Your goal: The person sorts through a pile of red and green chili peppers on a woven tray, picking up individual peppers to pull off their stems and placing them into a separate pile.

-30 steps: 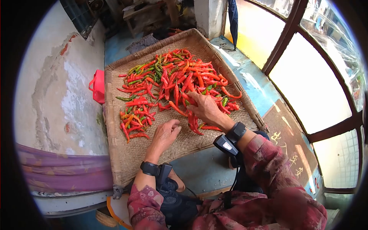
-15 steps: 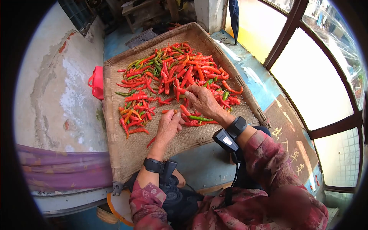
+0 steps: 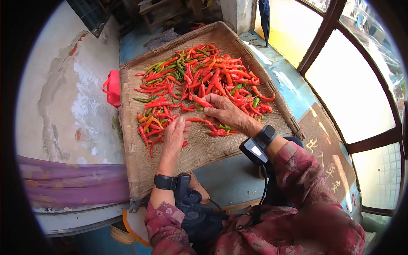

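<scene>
Two bare hands are recorded at work over a woven tray [image 3: 204,149] on which chillies are spread.

The right hand [image 3: 227,112] is placed at the near edge of the main heap [image 3: 212,72]. A single red chilli [image 3: 199,101] is pinched between its thumb and fingertips. The left hand [image 3: 173,137] is laid palm down beside the small pile [image 3: 151,124], with its fingers stretched out and loose. Nothing is seen to be gripped by it.

The held chilli lies just above the tray weave, between heap and small pile. Its long axis runs nearly level across the view, dipping slightly toward the right hand. The free end points to the person's left, toward the small pile. The other end is hidden under the fingers, so stem and tip cannot be told apart.

It is judged that the sorting is best served by a light pinch near one end, so that the pod is not bruised. One pod should be drawn clear without neighbours being dragged along.

A pink container [image 3: 113,88] is noted beside the tray's left rim.
</scene>
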Action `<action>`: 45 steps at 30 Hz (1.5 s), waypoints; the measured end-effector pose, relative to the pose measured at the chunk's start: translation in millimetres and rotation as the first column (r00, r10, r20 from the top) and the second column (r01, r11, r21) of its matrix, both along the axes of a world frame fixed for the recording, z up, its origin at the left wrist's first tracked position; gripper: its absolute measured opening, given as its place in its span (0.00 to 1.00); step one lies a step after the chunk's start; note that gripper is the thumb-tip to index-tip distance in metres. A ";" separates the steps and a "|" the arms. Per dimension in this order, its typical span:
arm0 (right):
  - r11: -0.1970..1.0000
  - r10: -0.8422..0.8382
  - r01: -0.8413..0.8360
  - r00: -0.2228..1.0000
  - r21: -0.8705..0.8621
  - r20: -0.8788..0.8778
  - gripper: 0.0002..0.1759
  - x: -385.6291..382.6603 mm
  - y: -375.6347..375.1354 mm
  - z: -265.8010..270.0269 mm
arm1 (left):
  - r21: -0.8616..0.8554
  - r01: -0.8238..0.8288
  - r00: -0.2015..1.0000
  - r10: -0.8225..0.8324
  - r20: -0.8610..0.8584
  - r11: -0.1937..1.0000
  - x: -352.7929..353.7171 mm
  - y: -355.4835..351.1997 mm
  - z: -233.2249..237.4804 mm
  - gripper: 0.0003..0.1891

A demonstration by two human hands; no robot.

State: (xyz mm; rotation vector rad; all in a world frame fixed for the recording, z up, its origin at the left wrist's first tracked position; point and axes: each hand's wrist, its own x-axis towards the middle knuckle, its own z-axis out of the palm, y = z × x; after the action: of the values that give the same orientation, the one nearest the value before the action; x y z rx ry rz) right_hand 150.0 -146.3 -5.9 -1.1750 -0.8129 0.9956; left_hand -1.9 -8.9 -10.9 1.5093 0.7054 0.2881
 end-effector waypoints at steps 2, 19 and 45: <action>0.998 0.068 -0.068 0.997 0.005 0.038 0.09 -12.1 1.3 8.1 | -0.209 0.009 0.998 0.005 0.066 0.978 9.6 -12.7 -10.2 0.17; 0.962 -0.209 0.259 0.898 -0.082 0.387 0.21 1.1 3.7 2.2 | 0.884 0.043 0.887 0.389 -0.249 0.466 -54.4 56.4 4.7 0.13; 0.805 0.461 0.374 0.096 -0.461 0.882 0.07 1.7 -18.0 -35.4 | 0.848 0.355 0.725 0.456 -0.516 0.393 -79.3 53.6 13.9 0.12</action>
State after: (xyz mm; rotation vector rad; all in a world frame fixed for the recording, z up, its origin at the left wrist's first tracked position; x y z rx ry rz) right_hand 151.7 -164.3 -41.3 -2.5744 -1.7178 0.2448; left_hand -81.2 44.6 3.0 2.8135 1.3455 0.1337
